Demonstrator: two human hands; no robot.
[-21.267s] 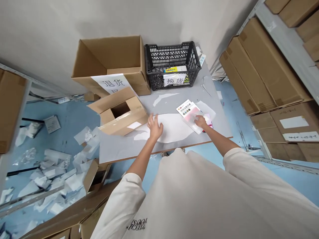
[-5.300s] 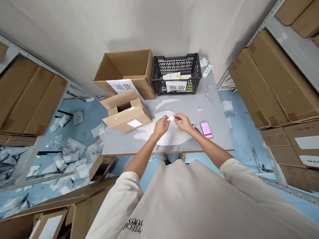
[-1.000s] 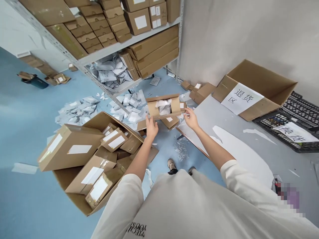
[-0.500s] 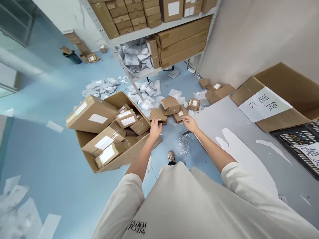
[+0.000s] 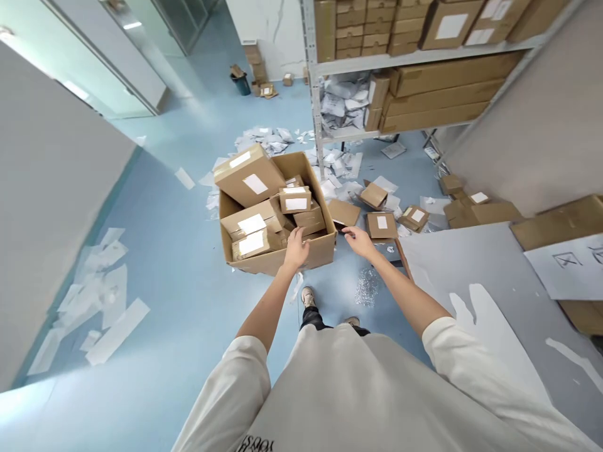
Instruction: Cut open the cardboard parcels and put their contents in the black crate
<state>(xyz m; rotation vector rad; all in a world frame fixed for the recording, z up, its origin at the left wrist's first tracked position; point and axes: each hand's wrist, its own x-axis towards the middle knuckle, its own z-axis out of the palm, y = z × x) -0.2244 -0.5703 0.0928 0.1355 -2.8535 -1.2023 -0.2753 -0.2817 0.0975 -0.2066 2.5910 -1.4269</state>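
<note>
A large open cardboard box [image 5: 306,254] full of smaller labelled parcels stands on the floor ahead of me. Over its near rim is my left hand [image 5: 296,250], fingers apart and holding nothing; whether it touches the rim I cannot tell. My right hand [image 5: 358,242] hovers just right of the box, also empty, with its fingers loosely curved and apart. Inside, a big carton [image 5: 254,176] leans at the far left. A small labelled parcel [image 5: 296,199] lies beyond my left hand. Past my right hand, a flat carton [image 5: 343,212] and a labelled carton [image 5: 382,226] lie on the floor.
A metal shelf [image 5: 426,59] with cartons and grey mailer bags rises at the back right. At right is a grey table [image 5: 471,263] bearing a large carton with a paper sign [image 5: 572,263]. Scraps of paper [image 5: 106,289] litter the floor at left.
My view has swung left, so the box and shelf appear further right. My left hand has gone from the box's right side to its near rim. The right hand is still empty.
</note>
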